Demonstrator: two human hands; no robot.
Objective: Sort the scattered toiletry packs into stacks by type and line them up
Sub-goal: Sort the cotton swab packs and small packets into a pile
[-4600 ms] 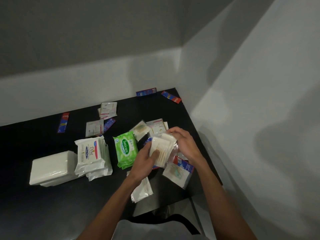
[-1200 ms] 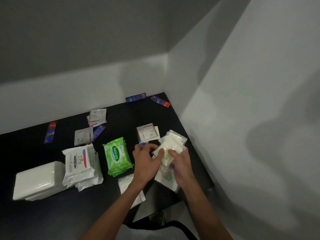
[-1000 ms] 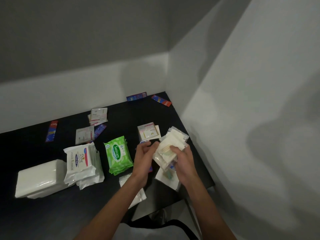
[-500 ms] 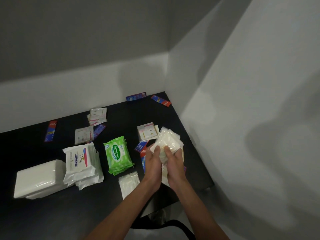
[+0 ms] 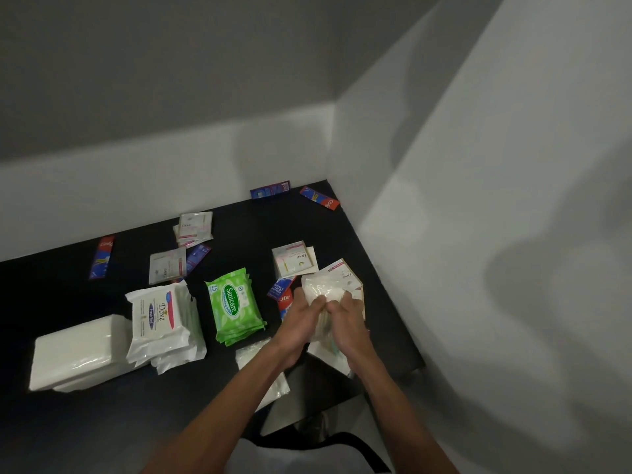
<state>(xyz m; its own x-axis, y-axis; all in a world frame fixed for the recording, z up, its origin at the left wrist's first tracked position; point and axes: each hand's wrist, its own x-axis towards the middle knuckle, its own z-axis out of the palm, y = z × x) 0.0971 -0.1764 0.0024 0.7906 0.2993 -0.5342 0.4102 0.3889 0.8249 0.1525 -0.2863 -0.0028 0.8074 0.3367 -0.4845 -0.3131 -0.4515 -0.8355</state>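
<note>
Gripping the bundle of clear packs (image 5: 319,290) from both sides, my left hand (image 5: 301,319) and right hand (image 5: 347,318) meet over the right part of the black table (image 5: 102,422). The fingers are curled round the bundle and the thumbs sit close together on top. I cannot tell whether its lower edge touches the table. A single Dove sachet (image 5: 345,273) pokes out just beyond the bundle, and a little farther lies a pair of Dove sachets (image 5: 295,260). Red-and-blue Colgate sachets (image 5: 282,292) lie just left of my left hand. Left of those I see the green Sanicare wipes stack (image 5: 234,306), then the white Dove wipes stack (image 5: 159,319), then the plain white tissue packs (image 5: 75,350), the three side by side in a rough row. A loose clear pack (image 5: 254,357) lies partly under my left forearm. Farther back sit a far heap of Dove sachets (image 5: 193,225) and a lone Dove sachet (image 5: 167,265) nearer me. A Colgate strip (image 5: 102,256) lies at the far left, and two more Colgate boxes (image 5: 270,189) lie by the far wall.
</note>
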